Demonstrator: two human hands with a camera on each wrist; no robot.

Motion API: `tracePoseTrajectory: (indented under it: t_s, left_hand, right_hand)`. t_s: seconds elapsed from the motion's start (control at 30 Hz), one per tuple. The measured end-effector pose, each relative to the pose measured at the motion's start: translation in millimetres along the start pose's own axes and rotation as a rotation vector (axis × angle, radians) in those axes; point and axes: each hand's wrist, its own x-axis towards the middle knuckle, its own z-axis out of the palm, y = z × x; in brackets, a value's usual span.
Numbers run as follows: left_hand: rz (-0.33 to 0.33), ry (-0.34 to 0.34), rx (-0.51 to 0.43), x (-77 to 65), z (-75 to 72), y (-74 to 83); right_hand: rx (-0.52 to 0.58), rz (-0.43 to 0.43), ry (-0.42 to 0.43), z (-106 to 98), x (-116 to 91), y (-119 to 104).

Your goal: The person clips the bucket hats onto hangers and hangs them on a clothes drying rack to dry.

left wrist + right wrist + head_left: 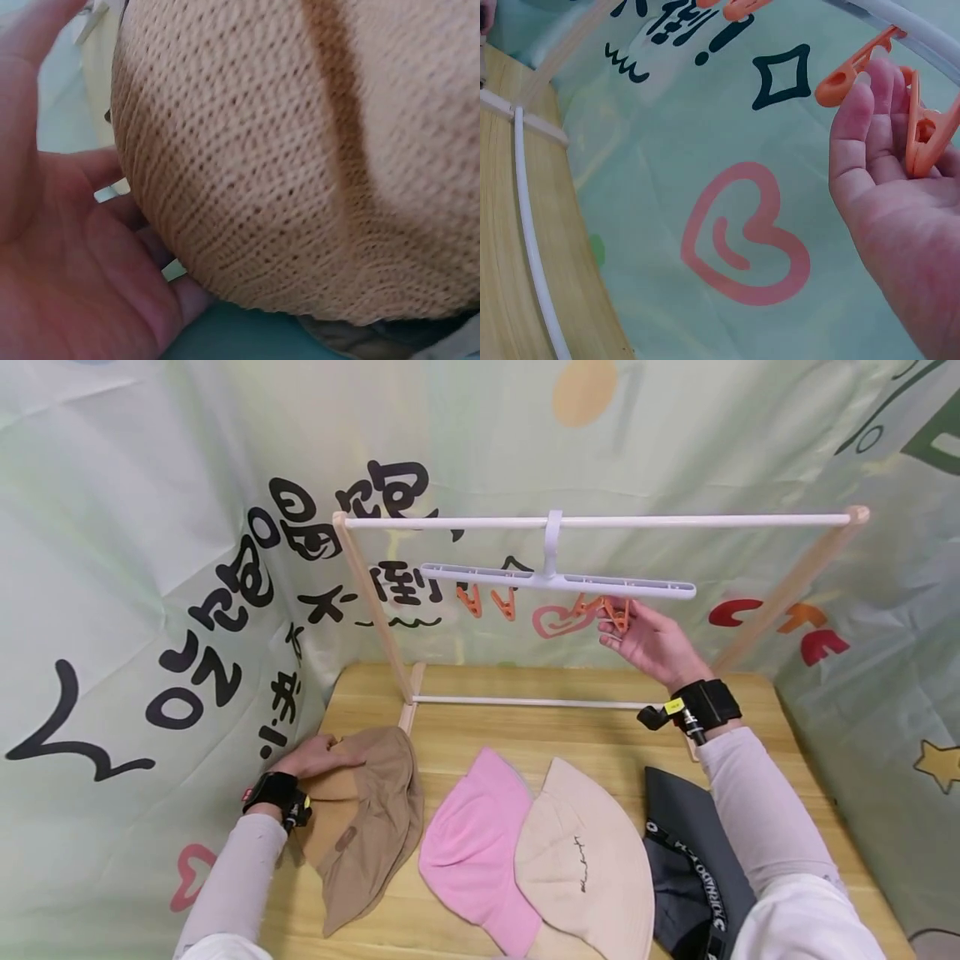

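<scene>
At the far left my left hand (pixel 318 758) rests on a brown bucket hat (pixel 382 814). Close up in the left wrist view, the fingers of that hand (pixel 90 247) reach behind the edge of a tan knitted-looking surface (pixel 247 165), the thumb apart from it. Raised under a pale lilac hanger (pixel 487 577), my right hand (pixel 648 643) is among its orange clips. In the right wrist view its palm faces up, fingers loosely extended; one orange clip (pixel 922 154) hangs in front of the palm, another clip (pixel 840 82) touches the fingertips.
The hanger hooks over the white top bar (pixel 450 522) of a wooden-sided rack. Two more clips (pixel 504 603) hang at its left. On the wooden table lie a pink hat (pixel 476 852), a beige hat (pixel 592 868) and a black hat (pixel 678 860). Printed cloth surrounds the table.
</scene>
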Motion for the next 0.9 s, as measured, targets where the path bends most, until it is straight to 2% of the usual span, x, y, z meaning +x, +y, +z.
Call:
tracePoseTrajectory:
  t_s: [0.1,0.23,0.33,0.57,0.73,0.9]
  left_hand:
    - [0.044,0.007,-0.009,-2.0,0.1,0.1]
    - [0.100,0.039,-0.021,-0.6,5.4,-2.8]
    - [0.096,0.062,-0.056,1.2,9.9,-8.8]
    - [0.096,0.082,-0.173,5.0,7.9,-7.6]
    - [0.089,0.084,-0.246,-1.6,13.0,-6.6]
    - [0.127,0.085,-0.267,-10.4,22.4,-8.0]
  right_hand:
    - [-0.076,-0.031,0.011,2.0,-0.6,0.9]
    - [-0.119,-0.052,0.018,1.8,-2.7,2.4]
    - [-0.156,-0.027,0.007,1.2,-4.3,3.7]
    - [-0.401,0.009,0.040,9.2,-5.8,1.0]
    - [-0.488,0.062,0.046,18.3,-6.1,2.8]
    - [-0.545,0.053,0.064,23.6,-8.5,8.7]
